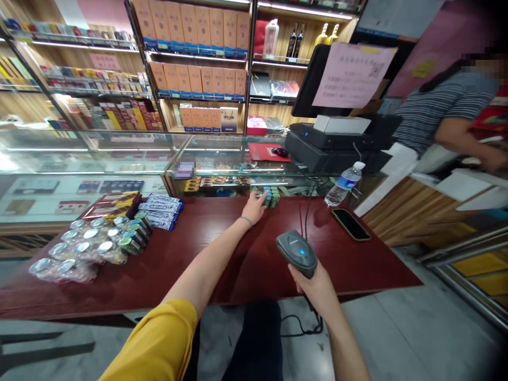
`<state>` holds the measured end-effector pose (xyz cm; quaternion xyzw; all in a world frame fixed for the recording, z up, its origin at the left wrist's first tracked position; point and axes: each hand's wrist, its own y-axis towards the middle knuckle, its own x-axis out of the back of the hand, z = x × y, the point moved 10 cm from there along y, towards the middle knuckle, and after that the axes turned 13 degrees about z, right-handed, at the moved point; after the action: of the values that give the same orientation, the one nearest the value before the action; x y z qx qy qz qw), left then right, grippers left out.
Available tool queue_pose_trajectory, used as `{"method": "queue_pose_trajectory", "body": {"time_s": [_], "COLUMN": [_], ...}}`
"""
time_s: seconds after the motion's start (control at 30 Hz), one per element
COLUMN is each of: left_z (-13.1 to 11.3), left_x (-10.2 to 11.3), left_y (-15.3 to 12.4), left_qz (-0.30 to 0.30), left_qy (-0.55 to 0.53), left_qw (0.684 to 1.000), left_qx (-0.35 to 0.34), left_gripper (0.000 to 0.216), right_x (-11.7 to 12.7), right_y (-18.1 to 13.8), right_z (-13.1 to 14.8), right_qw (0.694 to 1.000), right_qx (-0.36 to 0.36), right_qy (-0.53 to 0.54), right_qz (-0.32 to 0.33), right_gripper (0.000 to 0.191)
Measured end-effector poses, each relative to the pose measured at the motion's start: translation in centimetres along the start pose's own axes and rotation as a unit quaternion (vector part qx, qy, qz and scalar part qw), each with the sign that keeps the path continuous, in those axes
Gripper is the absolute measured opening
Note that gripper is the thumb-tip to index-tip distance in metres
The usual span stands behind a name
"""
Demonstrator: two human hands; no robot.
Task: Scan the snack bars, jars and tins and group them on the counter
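Note:
My right hand is wrapped round the handle of a dark grey barcode scanner, held over the near edge of the dark red table. A blue light shines on its top, and a cable hangs below. At the table's far edge, my left hand has its fingers closed at the left end of a cluster of small green containers. It seems to pinch one of them, partly hidden by the fingers. To the left stand several clear jars with silver lids, green-and-dark small containers and blue-and-white packets.
A water bottle and a phone are at the table's right. Behind stand a glass display case, a monitor and a red mouse pad. A person in a striped shirt is at right.

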<state>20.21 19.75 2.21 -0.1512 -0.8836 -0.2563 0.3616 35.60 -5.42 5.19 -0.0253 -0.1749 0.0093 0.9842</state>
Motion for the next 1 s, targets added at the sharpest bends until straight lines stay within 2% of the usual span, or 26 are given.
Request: {"method": "queue_pose_trajectory", "body": {"time_s": [0.1, 0.27, 0.43, 0.57, 0.7, 0.87, 1.0], "left_z": [-0.1, -1.1, -2.5, -2.6, -1.2, 1.4, 3.9], "left_x": [-0.7, -0.3, 0.1, 0.8, 4.3, 10.0, 14.3], "left_y": [0.8, 0.2, -0.4, -1.4, -5.3, -13.0, -19.6], "left_qz": [-0.002, -0.020, -0.014, -0.004, -0.073, -0.127, -0.153], "left_qy": [0.005, 0.018, 0.015, 0.022, -0.033, -0.136, -0.181], "left_qw": [1.000, 0.999, 0.999, 0.999, 0.997, 0.982, 0.971], "left_qx": [0.005, -0.018, -0.045, -0.036, -0.008, 0.014, 0.036], "left_gripper": [0.065, 0.052, 0.030, 0.019, 0.020, 0.022, 0.025], "right_x": [0.1, 0.4, 0.2, 0.0, -0.5, -2.5, -5.0], "right_y": [0.6, 0.8, 0.7, 0.2, -0.6, -1.3, -2.0], "right_z": [-1.1, -1.8, -1.7, -1.0, 0.0, 1.3, 2.8], "right_qw": [1.000, 1.000, 1.000, 1.000, 1.000, 0.999, 0.999], "right_qx": [-0.007, -0.008, -0.011, -0.013, 0.004, 0.026, 0.045], "right_qy": [0.005, 0.001, -0.002, 0.008, 0.023, 0.028, 0.012], "right_qz": [0.012, 0.018, 0.016, 0.000, -0.015, -0.004, 0.017], "right_gripper": [0.041, 0.039, 0.038, 0.038, 0.038, 0.033, 0.032]}}
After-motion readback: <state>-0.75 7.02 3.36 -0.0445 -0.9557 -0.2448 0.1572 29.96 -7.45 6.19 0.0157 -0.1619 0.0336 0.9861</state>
